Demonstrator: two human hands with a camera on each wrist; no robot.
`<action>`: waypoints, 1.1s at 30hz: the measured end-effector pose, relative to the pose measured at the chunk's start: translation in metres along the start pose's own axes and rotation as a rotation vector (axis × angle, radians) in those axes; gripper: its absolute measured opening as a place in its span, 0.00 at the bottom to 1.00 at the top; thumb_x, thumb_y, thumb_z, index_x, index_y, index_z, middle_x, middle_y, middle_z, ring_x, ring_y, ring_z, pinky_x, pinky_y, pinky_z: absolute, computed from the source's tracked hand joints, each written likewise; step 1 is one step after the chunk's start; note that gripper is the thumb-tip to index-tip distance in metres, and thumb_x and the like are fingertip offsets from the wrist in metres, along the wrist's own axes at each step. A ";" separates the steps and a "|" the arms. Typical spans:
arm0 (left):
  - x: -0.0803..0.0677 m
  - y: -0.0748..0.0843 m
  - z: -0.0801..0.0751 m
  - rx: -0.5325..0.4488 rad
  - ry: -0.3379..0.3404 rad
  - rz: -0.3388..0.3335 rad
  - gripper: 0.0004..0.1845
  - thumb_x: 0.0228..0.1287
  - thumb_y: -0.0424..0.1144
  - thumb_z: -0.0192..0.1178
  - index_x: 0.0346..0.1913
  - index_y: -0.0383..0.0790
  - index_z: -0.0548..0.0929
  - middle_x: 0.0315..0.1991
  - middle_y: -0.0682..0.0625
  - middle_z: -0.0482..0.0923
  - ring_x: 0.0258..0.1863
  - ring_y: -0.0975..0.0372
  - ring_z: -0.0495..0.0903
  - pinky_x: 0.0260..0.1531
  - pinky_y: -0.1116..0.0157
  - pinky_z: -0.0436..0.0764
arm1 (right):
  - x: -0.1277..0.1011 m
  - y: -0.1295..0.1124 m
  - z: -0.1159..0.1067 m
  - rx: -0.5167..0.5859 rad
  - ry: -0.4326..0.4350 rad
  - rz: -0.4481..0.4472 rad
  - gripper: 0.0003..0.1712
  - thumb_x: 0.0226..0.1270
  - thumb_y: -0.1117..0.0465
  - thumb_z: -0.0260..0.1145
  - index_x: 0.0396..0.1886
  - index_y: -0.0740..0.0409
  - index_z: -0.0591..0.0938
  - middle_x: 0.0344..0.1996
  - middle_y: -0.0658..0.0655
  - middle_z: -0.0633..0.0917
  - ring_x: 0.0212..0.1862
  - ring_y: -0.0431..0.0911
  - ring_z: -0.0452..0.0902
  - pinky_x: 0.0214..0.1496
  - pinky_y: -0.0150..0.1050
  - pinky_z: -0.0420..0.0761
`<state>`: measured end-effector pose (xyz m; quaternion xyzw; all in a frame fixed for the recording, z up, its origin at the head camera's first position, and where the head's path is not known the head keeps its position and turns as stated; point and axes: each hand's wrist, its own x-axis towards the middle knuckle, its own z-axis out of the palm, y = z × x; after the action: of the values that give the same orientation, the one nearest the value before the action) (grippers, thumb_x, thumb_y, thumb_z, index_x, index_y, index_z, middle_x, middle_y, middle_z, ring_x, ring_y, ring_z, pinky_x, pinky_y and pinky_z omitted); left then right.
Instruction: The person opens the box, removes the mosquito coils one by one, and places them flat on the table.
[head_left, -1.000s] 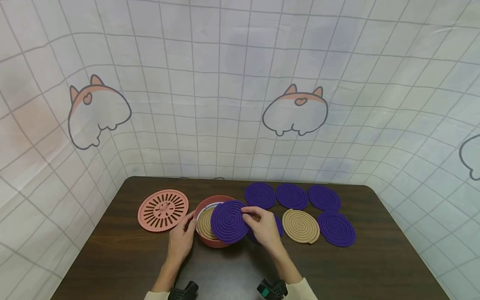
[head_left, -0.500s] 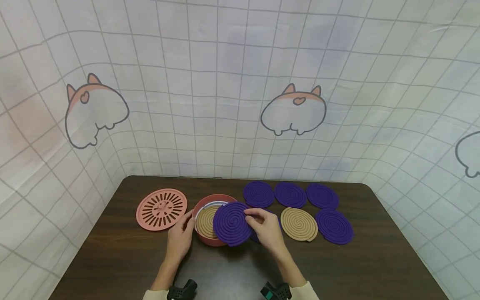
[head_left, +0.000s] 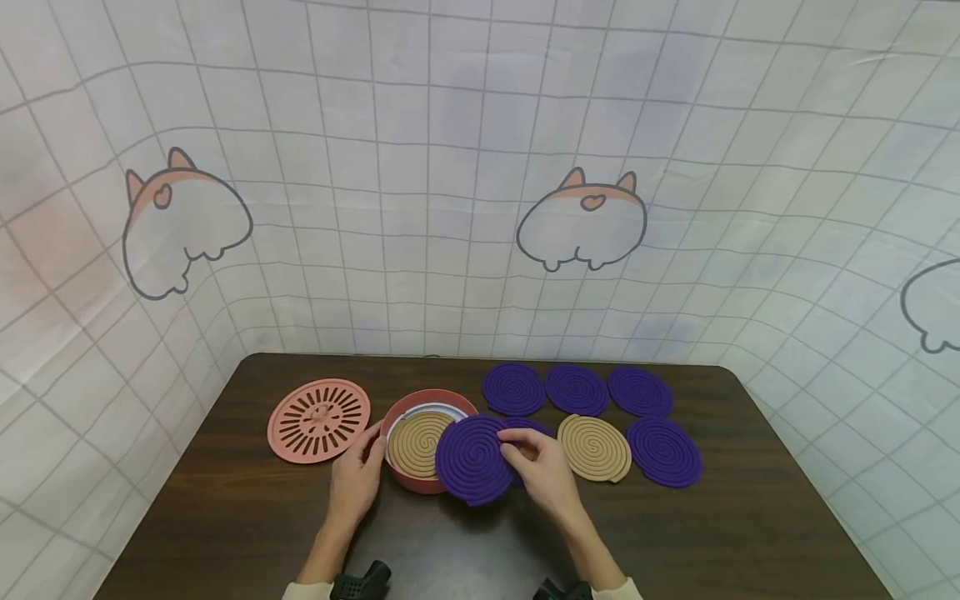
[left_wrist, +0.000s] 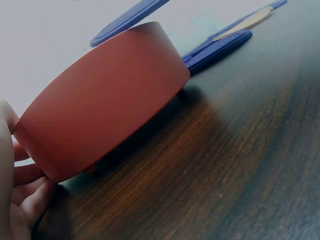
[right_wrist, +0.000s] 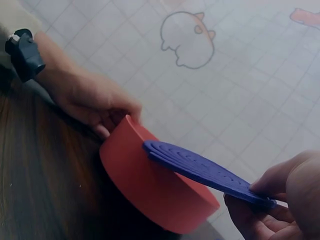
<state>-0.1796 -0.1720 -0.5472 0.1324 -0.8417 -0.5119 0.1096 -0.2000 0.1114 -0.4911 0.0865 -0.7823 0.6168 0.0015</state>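
Observation:
Between the thumb and fingers of my right hand (head_left: 546,467) is the right edge of a purple mosquito coil (head_left: 474,460). In the right wrist view this coil (right_wrist: 200,167) is tilted, its far edge over the rim of a round red mosquito coil box (right_wrist: 145,185). My left hand (head_left: 357,483) grips the box's left side, thumb near the rim and fingers low on the wall (left_wrist: 105,100). Inside the box lies a tan mosquito coil (head_left: 411,442) with a white ring around it. The held coil covers part of the box's right side in the head view.
A pink slotted round lid (head_left: 318,421) lies left of the box. On the dark wooden table (head_left: 712,542), several purple coils (head_left: 576,389) and a tan coil (head_left: 594,448) lie flat to the right. A white gridded curtain (head_left: 420,208) stands behind.
My right hand has moved the purple coil to the right and toward me, uncovering more of the tan coil and the box's rim. My left hand keeps its grip on the box.

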 end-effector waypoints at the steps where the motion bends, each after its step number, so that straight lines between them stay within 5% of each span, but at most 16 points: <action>1: 0.000 0.000 0.000 0.001 0.000 -0.001 0.23 0.77 0.51 0.51 0.68 0.46 0.77 0.65 0.44 0.78 0.68 0.52 0.74 0.67 0.47 0.73 | -0.001 0.001 -0.001 0.004 -0.001 0.008 0.08 0.64 0.69 0.69 0.42 0.61 0.89 0.42 0.60 0.88 0.30 0.33 0.75 0.34 0.25 0.75; 8: 0.001 0.000 0.000 0.001 -0.001 -0.003 0.24 0.77 0.52 0.51 0.68 0.46 0.77 0.65 0.44 0.78 0.68 0.52 0.74 0.67 0.47 0.72 | -0.007 0.005 -0.009 0.031 -0.001 0.035 0.08 0.64 0.69 0.69 0.42 0.63 0.88 0.33 0.55 0.83 0.23 0.33 0.67 0.25 0.26 0.67; 33: -0.001 -0.001 0.002 0.002 0.000 0.005 0.23 0.77 0.50 0.50 0.68 0.45 0.76 0.65 0.44 0.78 0.67 0.51 0.75 0.66 0.47 0.73 | -0.040 0.025 -0.038 0.021 0.042 0.023 0.09 0.62 0.69 0.71 0.42 0.63 0.88 0.41 0.61 0.89 0.30 0.32 0.76 0.34 0.26 0.77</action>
<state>-0.1796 -0.1705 -0.5488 0.1305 -0.8425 -0.5107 0.1108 -0.1686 0.1595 -0.5107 0.0647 -0.7766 0.6266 0.0099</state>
